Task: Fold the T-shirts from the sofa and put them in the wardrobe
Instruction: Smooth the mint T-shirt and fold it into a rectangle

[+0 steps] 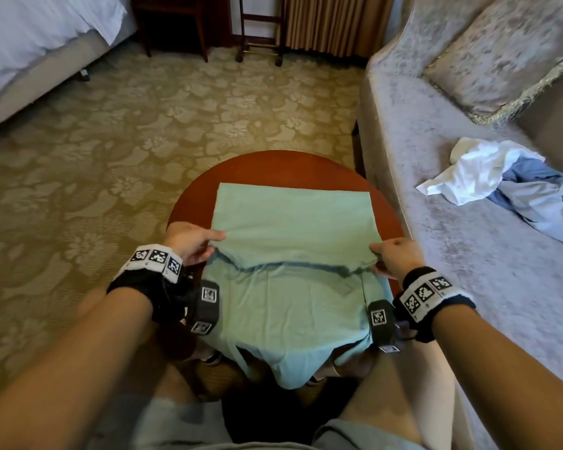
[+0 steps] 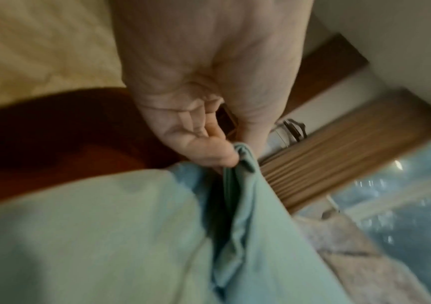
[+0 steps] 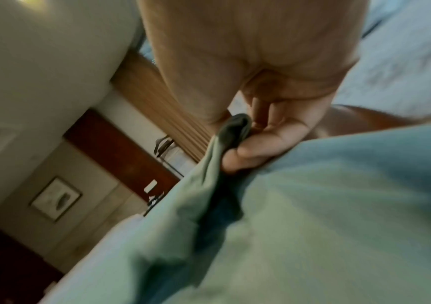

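Green cotton is pinched in both your hands. Your left hand [image 1: 189, 241] grips one corner of the T-shirt [image 1: 293, 222] between thumb and curled fingers; your right hand [image 1: 395, 256] does the same at the opposite corner, and both wrist views show the cloth bunched at the fingertips. The edge stretched between your fists runs side to side across your body, lifted just above the layer under it. From that edge the shirt goes two ways: a flat, squared panel lies away from you on the round wooden table [image 1: 189, 203], and a looser part drapes toward you over the near rim and hangs between your knees.

So the fold turns on that crosswise line. Both hands sit level on it, neither nearer than the other, and the panel ahead looks like the place to lay the edge down, I judge.

To your right, on the sofa [image 1: 442, 254], a white shirt [image 1: 475, 170] and a blue shirt [image 1: 540, 196] lie crumpled together, not yet folded. No wardrobe is in view.
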### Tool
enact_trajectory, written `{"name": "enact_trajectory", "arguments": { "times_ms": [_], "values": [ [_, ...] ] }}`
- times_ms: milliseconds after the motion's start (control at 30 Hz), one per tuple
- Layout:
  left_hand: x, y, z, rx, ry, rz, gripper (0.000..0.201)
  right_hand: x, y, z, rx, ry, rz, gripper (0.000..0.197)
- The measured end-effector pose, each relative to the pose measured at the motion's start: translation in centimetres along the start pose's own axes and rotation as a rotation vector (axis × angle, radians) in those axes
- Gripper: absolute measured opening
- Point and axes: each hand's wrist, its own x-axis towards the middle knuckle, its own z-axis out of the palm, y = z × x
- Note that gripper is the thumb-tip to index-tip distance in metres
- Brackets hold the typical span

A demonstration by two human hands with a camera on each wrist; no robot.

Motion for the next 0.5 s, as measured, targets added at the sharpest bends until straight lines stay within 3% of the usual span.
{"name": "enact_trajectory", "arguments": {
  "times_ms": [67,167,267,333,367,433,500],
  "values": [
    [-0.1,-1.2,0.1,0.117,0.065,0.027,0.028,-0.2,0.8,-0.1,-0.090,-0.015,-0.021,0.014],
    [-1.0,-1.3,0.5,0.275,0.241,0.186,0.032,-0.6,0.9,-0.2,-0.169,0.004,-0.064,0.020],
    [-2.2,-0.2,1.1,0.397,0.404,0.386,0.044,-1.1,0.2,-0.3,-0.391,0.150,-0.254,0.028],
    [-2.8,0.5,1.9,0.496,0.328,0.513,0.033,-1.7,-0.5,-0.1,-0.417,0.180,-0.408,0.015],
    [-3.1,0.7,2.3,0.569,0.234,0.537,0.026,-2.1,-0.9,0.1,-0.426,0.111,-0.451,0.008],
    [-3.5,0.7,3.4,0.783,0.036,0.510,0.016,-2.9,-1.3,1.0,-0.514,-0.156,-0.442,0.011],
    [-3.5,0.7,4.3,0.993,-0.023,0.476,0.018,-3.1,-1.5,1.9,-0.630,-0.343,-0.405,0.020]
  ]
}}
